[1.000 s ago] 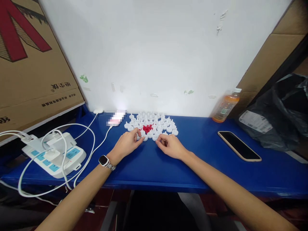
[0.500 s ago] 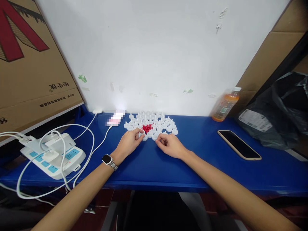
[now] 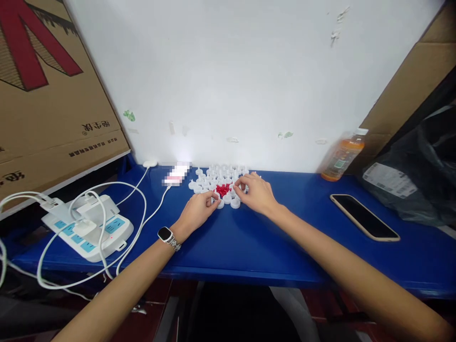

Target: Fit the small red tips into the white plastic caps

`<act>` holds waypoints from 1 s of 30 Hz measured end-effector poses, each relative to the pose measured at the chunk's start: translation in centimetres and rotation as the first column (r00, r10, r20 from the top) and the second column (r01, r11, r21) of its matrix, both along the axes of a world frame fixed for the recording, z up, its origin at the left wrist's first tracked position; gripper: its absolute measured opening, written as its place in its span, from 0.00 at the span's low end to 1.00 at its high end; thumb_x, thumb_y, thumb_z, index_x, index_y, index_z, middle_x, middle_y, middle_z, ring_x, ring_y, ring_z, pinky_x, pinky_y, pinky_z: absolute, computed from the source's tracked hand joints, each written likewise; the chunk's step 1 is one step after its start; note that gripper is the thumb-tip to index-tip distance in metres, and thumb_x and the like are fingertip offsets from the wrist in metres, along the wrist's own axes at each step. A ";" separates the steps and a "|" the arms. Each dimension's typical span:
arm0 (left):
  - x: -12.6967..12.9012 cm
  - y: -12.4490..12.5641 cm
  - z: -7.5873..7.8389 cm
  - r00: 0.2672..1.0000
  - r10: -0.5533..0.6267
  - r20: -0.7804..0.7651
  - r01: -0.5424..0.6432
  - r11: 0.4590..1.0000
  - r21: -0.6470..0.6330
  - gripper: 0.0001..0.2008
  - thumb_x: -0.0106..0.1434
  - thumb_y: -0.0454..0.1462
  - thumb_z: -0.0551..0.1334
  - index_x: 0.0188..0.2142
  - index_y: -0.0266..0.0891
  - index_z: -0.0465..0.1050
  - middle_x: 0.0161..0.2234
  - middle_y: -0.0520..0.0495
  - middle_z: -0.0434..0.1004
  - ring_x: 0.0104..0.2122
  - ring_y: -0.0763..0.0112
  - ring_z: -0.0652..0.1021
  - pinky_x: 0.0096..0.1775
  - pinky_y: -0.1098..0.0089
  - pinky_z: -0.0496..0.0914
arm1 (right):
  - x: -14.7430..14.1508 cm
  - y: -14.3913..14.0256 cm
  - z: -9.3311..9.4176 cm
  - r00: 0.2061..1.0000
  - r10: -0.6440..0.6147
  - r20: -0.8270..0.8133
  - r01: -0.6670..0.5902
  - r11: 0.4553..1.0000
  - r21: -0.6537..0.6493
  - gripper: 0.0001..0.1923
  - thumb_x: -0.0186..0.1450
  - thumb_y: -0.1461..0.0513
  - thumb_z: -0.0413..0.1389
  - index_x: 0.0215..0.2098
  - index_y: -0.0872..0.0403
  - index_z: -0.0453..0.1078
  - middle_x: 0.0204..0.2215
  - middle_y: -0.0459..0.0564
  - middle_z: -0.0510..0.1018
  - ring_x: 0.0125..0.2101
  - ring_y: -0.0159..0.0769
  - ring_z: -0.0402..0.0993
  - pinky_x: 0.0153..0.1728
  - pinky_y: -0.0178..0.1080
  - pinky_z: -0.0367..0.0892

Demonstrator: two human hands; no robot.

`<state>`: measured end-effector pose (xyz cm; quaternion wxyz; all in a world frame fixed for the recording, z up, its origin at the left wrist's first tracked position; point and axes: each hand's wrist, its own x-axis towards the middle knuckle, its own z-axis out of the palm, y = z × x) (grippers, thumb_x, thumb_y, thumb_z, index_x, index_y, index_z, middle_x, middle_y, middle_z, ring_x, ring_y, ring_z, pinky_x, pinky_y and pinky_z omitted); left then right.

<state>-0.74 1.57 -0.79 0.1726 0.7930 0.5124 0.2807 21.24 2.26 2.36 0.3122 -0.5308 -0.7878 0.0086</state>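
Small round white plastic caps [image 3: 235, 203], each with a thin nozzle, lie in a cluster on the blue table. In their middle is a pile of tiny red pieces [image 3: 223, 190]. My left hand [image 3: 198, 209] is at the cluster's near left edge, thumb and finger closed on a white cap there. Over the right side of the cluster is my right hand [image 3: 257, 192], its thumb and forefinger pinched together beside the red pile. Whatever lies between those fingertips is too small to make out. A watch [image 3: 165, 233] is on my left wrist.
At the left a white power strip [image 3: 89, 232] with looping cables lies on the blue table [image 3: 228, 251]. A phone [image 3: 363, 216] and an orange drink bottle [image 3: 342, 156] are at the right, beside a dark plastic bag [image 3: 413, 180]. A cardboard box [image 3: 53, 95] stands far left.
My right hand has moved away from the near edge, up over the right of the cluster. My left hand stays at its cap. The whole view has shifted slightly.
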 end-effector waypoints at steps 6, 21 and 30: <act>0.3 -0.7 0.9 0.997 0.049 -0.061 -0.048 0.999 0.008 0.14 0.67 0.46 0.57 0.40 0.43 0.77 0.20 0.55 0.65 0.22 0.71 0.67 0.27 0.71 0.54 | -2.1 5.5 0.5 0.974 0.015 0.226 -0.001 0.998 -0.060 0.09 0.65 0.58 0.57 0.34 0.52 0.79 0.38 0.57 0.76 0.45 0.48 0.63 0.46 0.46 0.56; 0.2 -1.3 1.0 0.998 0.030 0.049 -0.038 0.986 0.159 0.09 0.69 0.44 0.58 0.40 0.44 0.73 0.34 0.49 0.74 0.39 0.64 0.73 0.34 0.69 0.64 | -3.0 6.6 0.6 0.995 0.012 0.095 -0.001 0.994 -0.112 0.06 0.61 0.61 0.59 0.31 0.53 0.78 0.39 0.56 0.78 0.47 0.49 0.66 0.48 0.47 0.57; 1.2 -2.6 1.5 0.887 -0.219 0.406 0.241 0.970 -0.005 0.10 0.75 0.45 0.48 0.44 0.41 0.58 0.49 0.43 0.74 0.30 0.74 0.73 0.38 0.68 0.69 | -0.9 -0.3 -0.6 0.821 0.153 -0.550 -0.202 0.979 -0.029 0.12 0.65 0.57 0.57 0.44 0.53 0.76 0.32 0.48 0.81 0.31 0.34 0.72 0.33 0.37 0.64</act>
